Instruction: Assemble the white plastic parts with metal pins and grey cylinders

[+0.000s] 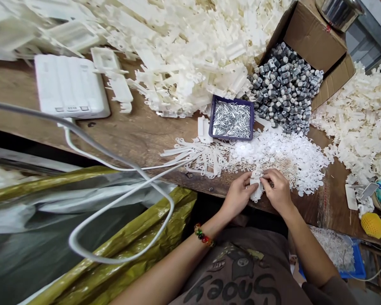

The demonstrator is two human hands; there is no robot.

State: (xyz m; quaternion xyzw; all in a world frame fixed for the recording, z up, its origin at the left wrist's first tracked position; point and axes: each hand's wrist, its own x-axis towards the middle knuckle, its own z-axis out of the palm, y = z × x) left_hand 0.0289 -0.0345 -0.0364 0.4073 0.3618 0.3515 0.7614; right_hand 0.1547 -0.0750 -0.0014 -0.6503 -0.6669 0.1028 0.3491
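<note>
My left hand (pixel 238 195) and my right hand (pixel 277 189) meet at the near edge of the wooden table (pixel 136 133). Both are closed on one small white plastic part (pixel 256 186) held between them. The left fingers grip its left side, the right fingertips pinch its top right. Whether the right hand also holds something smaller I cannot tell. Just beyond the hands lies a spread of small white discs (pixel 282 154) and flat white plastic strips (pixel 197 156). A beaded bracelet (pixel 203 235) sits on my left wrist.
A purple tray of metal pins (pixel 231 120) stands behind the discs. A cardboard box (pixel 314 38) spills grey cylindrical parts (pixel 284 87). Heaps of white plastic parts (pixel 190 51) fill the back and right. A white power strip (pixel 70 87) with cable lies left; a yellow object (pixel 372 225) right.
</note>
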